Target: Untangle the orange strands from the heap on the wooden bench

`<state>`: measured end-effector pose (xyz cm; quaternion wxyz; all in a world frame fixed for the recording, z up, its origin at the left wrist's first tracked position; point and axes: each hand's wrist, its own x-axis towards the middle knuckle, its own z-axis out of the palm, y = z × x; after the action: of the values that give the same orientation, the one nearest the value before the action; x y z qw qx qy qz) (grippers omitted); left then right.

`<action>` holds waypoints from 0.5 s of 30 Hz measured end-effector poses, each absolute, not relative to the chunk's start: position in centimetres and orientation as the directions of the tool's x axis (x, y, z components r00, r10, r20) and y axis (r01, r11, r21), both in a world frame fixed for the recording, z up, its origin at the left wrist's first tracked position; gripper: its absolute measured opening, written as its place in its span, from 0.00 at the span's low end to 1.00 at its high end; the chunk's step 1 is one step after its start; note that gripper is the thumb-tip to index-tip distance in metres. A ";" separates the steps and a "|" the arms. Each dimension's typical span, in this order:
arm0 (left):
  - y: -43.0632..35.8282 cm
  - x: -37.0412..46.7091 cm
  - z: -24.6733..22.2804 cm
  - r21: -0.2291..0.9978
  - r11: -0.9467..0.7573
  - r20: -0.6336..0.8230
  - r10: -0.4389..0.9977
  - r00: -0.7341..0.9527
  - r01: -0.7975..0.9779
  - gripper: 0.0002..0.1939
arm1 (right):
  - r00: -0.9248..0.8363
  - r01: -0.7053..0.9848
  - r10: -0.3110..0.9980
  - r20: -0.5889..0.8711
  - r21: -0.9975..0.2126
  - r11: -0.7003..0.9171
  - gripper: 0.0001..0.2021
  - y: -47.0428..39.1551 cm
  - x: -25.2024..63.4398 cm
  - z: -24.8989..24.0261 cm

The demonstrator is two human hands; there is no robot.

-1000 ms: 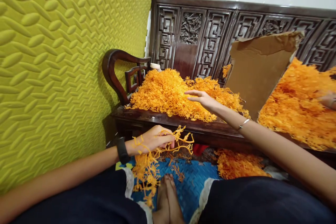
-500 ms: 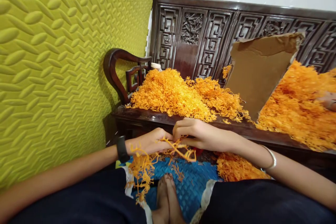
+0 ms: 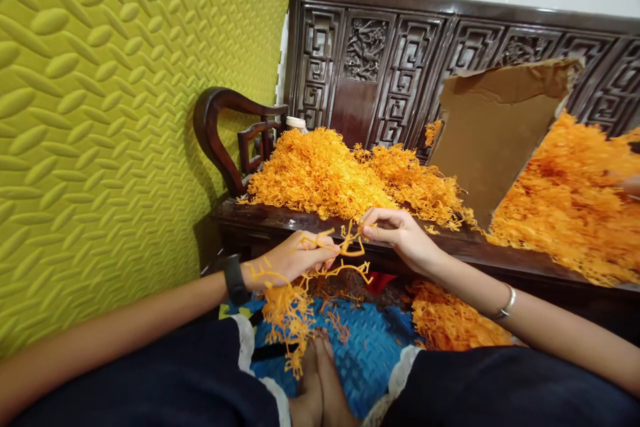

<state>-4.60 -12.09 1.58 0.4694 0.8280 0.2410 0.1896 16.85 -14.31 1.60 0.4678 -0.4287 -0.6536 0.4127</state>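
My left hand, a black band on its wrist, is closed on a bunch of orange branching plastic-looking sprigs, most of which dangle below the palm. Between thumb and fingers, my right hand pinches one thin orange branched sprig, just to the right of and above the left hand. Part of that sprig reaches back toward the left fingertips; whether they touch it I cannot tell. Behind both hands, a large orange heap of the same sprigs lies on the dark wooden bench.
A cardboard sheet leans upright on the bench, with another orange pile to its right and part of another person's hand at the far edge. More sprigs lie below the bench. Yellow matting covers the left side; a white-lidded container stands behind the heap.
My right hand has moved up and right, away from the left hand, with a sprig in its fingertips. The dangling bunch in my left hand has shifted slightly right.
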 end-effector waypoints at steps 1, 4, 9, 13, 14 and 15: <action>-12.1 -4.4 1.5 0.893 -0.394 0.075 0.603 0.794 0.215 0.18 | -0.140 0.154 0.960 0.243 -0.952 0.264 0.10 -14.3 16.8 1.7; -12.1 -3.8 1.3 0.944 -0.286 0.073 0.671 0.738 0.166 0.17 | 0.007 0.098 0.978 0.208 -0.974 0.206 0.11 -14.0 16.5 2.1; -12.0 -2.7 1.5 0.984 -0.145 0.046 0.764 0.644 0.101 0.15 | 0.104 0.005 0.982 0.160 -0.987 0.161 0.10 -13.3 15.7 2.7; -11.8 -2.1 1.8 1.000 -0.022 0.007 0.789 0.614 0.017 0.16 | 0.149 -0.063 0.977 0.149 -0.985 0.160 0.08 -12.2 16.7 3.8; -11.7 -2.2 1.6 1.000 0.001 -0.006 0.784 0.620 0.008 0.16 | 0.191 -0.069 0.966 0.176 -0.979 0.192 0.07 -11.7 17.7 4.2; -11.7 -2.3 1.3 1.000 0.020 -0.020 0.779 0.627 0.007 0.16 | 0.259 -0.069 0.941 0.220 -0.967 0.245 0.07 -11.2 18.9 4.7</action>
<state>-2.26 -11.67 1.33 0.6430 0.6323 0.3107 0.3002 18.93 -11.16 4.74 0.6387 -0.4706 -0.4632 0.3951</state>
